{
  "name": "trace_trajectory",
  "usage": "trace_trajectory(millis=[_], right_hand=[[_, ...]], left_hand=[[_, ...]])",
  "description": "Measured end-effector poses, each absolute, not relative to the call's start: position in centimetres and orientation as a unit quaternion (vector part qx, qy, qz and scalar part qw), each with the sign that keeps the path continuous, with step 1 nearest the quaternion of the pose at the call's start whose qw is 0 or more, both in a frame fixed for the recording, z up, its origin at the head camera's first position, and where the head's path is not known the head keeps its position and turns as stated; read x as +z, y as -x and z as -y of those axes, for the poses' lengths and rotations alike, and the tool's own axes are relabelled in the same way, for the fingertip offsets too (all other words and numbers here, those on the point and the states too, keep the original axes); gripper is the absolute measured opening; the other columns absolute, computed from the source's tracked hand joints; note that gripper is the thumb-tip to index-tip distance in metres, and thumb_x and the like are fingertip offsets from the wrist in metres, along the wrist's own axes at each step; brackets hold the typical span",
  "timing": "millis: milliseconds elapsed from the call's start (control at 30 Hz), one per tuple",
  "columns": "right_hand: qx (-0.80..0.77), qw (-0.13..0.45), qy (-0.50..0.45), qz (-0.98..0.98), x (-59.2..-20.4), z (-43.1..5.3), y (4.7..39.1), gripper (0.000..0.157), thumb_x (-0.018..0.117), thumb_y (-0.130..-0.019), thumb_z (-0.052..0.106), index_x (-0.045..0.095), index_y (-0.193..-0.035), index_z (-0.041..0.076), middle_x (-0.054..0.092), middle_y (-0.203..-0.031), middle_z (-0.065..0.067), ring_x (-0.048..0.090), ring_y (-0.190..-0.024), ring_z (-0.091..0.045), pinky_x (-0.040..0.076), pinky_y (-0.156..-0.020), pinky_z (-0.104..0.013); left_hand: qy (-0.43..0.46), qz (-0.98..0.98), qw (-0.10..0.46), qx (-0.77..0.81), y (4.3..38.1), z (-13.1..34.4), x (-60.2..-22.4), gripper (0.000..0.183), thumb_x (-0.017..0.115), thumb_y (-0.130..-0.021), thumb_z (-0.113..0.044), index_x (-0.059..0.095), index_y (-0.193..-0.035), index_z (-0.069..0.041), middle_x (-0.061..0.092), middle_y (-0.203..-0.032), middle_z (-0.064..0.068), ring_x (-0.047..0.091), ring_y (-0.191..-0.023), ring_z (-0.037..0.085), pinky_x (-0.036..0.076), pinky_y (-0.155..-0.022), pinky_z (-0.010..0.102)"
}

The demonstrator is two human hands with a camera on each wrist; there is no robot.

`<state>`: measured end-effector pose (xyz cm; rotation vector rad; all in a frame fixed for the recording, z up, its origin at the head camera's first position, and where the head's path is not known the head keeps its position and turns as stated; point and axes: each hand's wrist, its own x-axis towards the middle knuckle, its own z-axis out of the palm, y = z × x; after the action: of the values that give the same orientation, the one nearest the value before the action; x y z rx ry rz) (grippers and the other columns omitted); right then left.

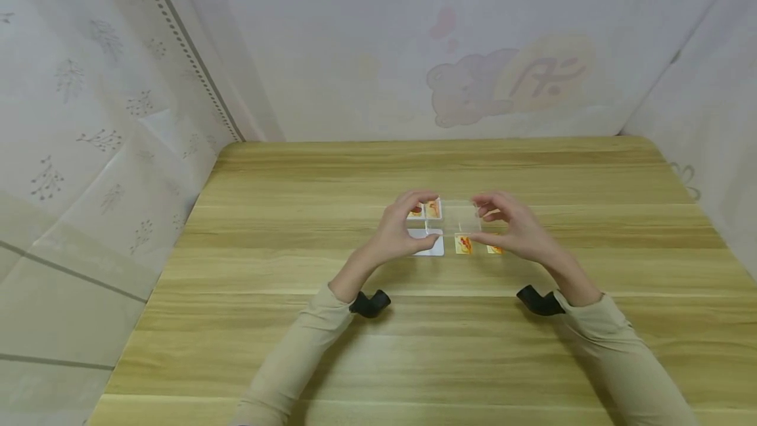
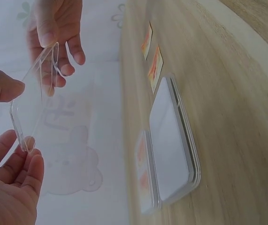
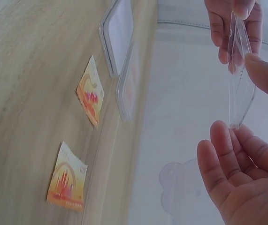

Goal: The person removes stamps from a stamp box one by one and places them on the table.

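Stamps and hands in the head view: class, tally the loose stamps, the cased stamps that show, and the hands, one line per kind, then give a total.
Loose stamps: 2
Cased stamps: 2
Left hand and right hand, holding clear plastic: 2
Total: 6

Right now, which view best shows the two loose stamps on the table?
The right wrist view: both loose stamps appear large and uncovered, their printed designs clear. The head view shows them small, one partly behind the right hand; the left wrist view shows them narrow, at a slant.
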<state>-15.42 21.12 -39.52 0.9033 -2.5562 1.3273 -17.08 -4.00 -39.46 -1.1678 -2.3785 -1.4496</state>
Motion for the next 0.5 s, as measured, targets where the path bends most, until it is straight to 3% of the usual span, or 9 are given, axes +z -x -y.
trace_trajectory(millis=[100, 500], right_hand=[[0.438, 0.066, -0.303, 0.844, -39.6, -20.8, 15.5, 0.059, 0.081, -0.068, -0.001, 0.054, -0.120, -0.004, 0.058, -0.108, -0.013, 0.055, -0.088, -0.017, 0.053, -0.076, -0.036], [0.446, 0.054, -0.304, 0.840, -39.4, -19.4, 15.7, 0.057, 0.080, -0.070, 0.001, 0.055, -0.120, -0.004, 0.058, -0.109, -0.014, 0.057, -0.088, -0.030, 0.053, -0.075, -0.039]], left_hand=[[0.379, 0.790, 0.060, -0.478, 17.0, 4.4, -39.4, 0.061, 0.077, -0.069, -0.003, 0.051, -0.122, 0.007, 0.056, -0.121, 0.020, 0.051, -0.110, 0.033, 0.046, -0.088, 0.037], [0.363, 0.789, 0.052, -0.494, 16.7, 5.8, -39.0, 0.060, 0.078, -0.068, 0.001, 0.051, -0.121, 0.009, 0.057, -0.118, 0.020, 0.051, -0.109, 0.035, 0.047, -0.088, 0.044]])
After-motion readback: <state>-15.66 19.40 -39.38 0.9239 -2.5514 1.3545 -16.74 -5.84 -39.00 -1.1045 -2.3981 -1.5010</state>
